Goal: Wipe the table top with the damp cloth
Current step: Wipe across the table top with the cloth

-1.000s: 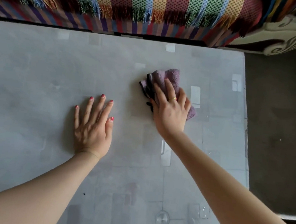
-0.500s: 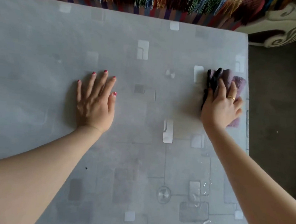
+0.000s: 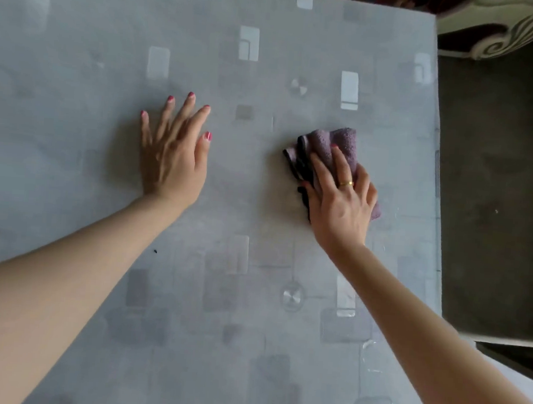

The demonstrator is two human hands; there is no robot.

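Right now the right hand [image 3: 341, 200] is pressing the folded purple cloth [image 3: 332, 146] flat against the grey patterned surface [image 3: 79, 62], on its right-hand half and well in from the right edge. Its fingers [image 3: 340, 166] are lying nearly straight and slightly spread over the cloth, pushing down on it rather than gripping it; whether the thumb is curling round the cloth's near edge I cannot tell. The left hand [image 3: 174, 154] is resting palm-down on the bare surface well to the left of the cloth, fingers splayed and holding nothing, apparently bracing the body.

The step in hand looks like a wiping stroke, with a good deal of surface probably not yet covered. To do it well, the palm should be bearing evenly on the cloth so the whole folded face is touching, not just the part under the fingertips. Strokes are best overlapping in straight lanes, running right out to the edge so no strip is missed. The small dark speck [image 3: 155, 251] near the left forearm is worth a pass. Since the cloth is sticking out ahead of the fingers, it may bunch or unfold when pushed forward, so pulling strokes may be steadier. The bracing hand will need lifting before its patch can be wiped.
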